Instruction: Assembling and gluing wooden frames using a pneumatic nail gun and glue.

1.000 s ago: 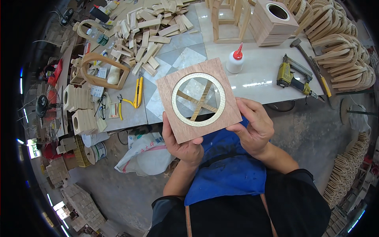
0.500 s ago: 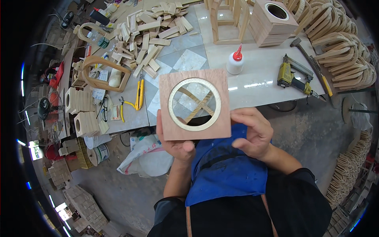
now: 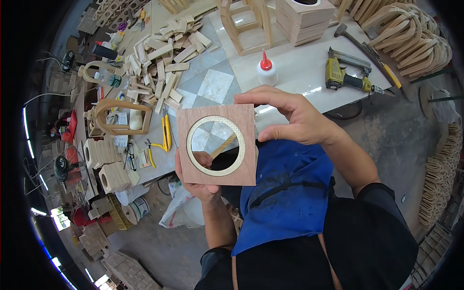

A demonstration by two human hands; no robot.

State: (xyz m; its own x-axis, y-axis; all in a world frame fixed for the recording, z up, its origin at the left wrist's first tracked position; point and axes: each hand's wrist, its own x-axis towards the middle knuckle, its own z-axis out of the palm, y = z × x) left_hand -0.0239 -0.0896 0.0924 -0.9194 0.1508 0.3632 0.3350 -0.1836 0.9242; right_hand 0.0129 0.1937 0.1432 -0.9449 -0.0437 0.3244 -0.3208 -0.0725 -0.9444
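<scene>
A square wooden panel [image 3: 186, 113] with a large round hole, edged by a pale ring, is held up in front of me. Through the hole a striped wooden strip [image 3: 225, 144] and some fingers show. My left hand [image 3: 199, 189] is closed around the panel's lower left, thumb below its front face; part of the hand is hidden behind it. At the upper right corner, my right hand [image 3: 295, 116] has its fingers over the top edge and its thumb against the right edge, with a gap between them. Beyond the panel stands a white glue bottle [image 3: 267, 72] with a red tip.
On the table lie a nail gun [image 3: 348, 75], a hammer [image 3: 355, 38], yellow pliers [image 3: 157, 145], a yellow cutter knife [image 3: 166, 133] and a heap of wood blocks [image 3: 166, 63]. Stacked square panels [image 3: 302, 24] and arched frames [image 3: 406, 29] are at the back right.
My right hand has risen from beside the panel's right edge to its upper right corner. The panel has turned slightly, and one strip now shows through the hole instead of a cross.
</scene>
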